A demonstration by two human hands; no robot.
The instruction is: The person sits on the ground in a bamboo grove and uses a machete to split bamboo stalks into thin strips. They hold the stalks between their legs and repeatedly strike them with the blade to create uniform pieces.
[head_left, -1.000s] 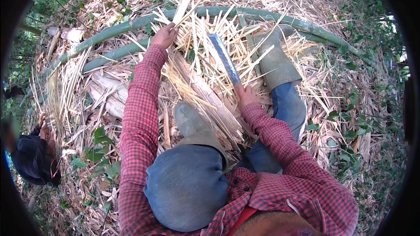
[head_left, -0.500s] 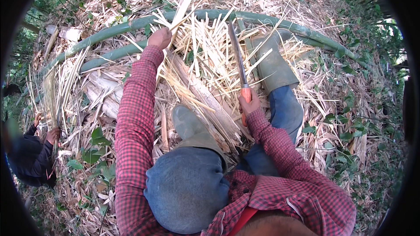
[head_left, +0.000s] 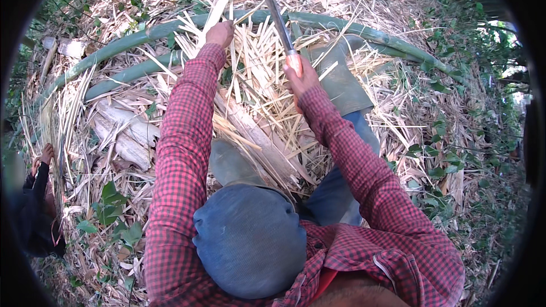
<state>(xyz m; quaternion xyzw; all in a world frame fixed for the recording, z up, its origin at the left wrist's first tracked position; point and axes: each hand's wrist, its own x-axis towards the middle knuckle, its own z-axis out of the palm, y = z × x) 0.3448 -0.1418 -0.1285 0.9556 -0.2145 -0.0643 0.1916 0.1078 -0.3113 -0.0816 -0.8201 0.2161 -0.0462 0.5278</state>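
My left hand [head_left: 220,35] is closed at the far side of the pile, its fingers round a thin bamboo strip that juts out past them. Beside it a wide pale bamboo slat [head_left: 223,1] leans up over the green pole [head_left: 136,38]. In my right hand [head_left: 303,79] is a machete by its orange wooden handle [head_left: 294,63]. Its long dark blade [head_left: 275,10] points away from me, raised over the pile of split bamboo strips [head_left: 256,59]. The blade tip reaches beyond the pole and is apart from my left hand.
My boots [head_left: 338,77] straddle a weathered log [head_left: 256,131]. A second green pole [head_left: 133,74] lies below the long one. At the left edge another person's hand [head_left: 46,153] is near upright bamboo strips [head_left: 61,119]. Dry leaves and green plants [head_left: 111,204] surround me.
My right hand has carried the machete up, away from me and to the left. The left hand has shifted slightly forward and right. The view has moved a little too.
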